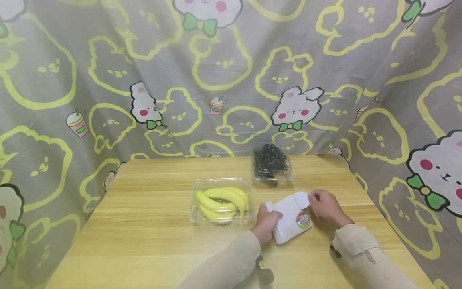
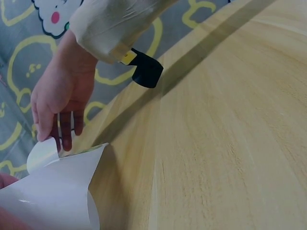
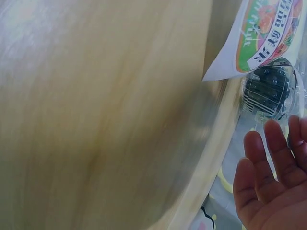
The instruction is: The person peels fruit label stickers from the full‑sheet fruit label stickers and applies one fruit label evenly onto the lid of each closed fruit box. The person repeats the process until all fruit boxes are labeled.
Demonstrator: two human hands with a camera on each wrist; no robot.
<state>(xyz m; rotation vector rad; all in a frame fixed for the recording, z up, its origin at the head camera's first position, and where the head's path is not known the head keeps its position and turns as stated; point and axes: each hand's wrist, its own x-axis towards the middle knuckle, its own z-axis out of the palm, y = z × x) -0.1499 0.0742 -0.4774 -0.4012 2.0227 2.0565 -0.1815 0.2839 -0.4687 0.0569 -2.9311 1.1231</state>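
Note:
A white sheet of stickers [image 1: 286, 214], with a round fruit-printed label [image 1: 303, 220] facing up, is held over the table. My left hand [image 1: 267, 221] grips its left edge, thumb on top; in the left wrist view only bits of that hand show at the lower left. At the sheet's far right corner, my right hand [image 1: 326, 204] pinches a rounded white sticker [image 2: 41, 157] between thumb and index finger. The other fingers of the right hand [image 3: 276, 177] hang loosely apart. Printed characters and fruit pictures show on the sheet in the right wrist view.
A clear plastic box of bananas [image 1: 221, 204] sits left of the sheet. Behind it, toward the table's back edge, stands a clear box of dark grapes [image 1: 270, 158]. Patterned cloth [image 1: 231, 80] hangs around the wooden table [image 1: 144, 233].

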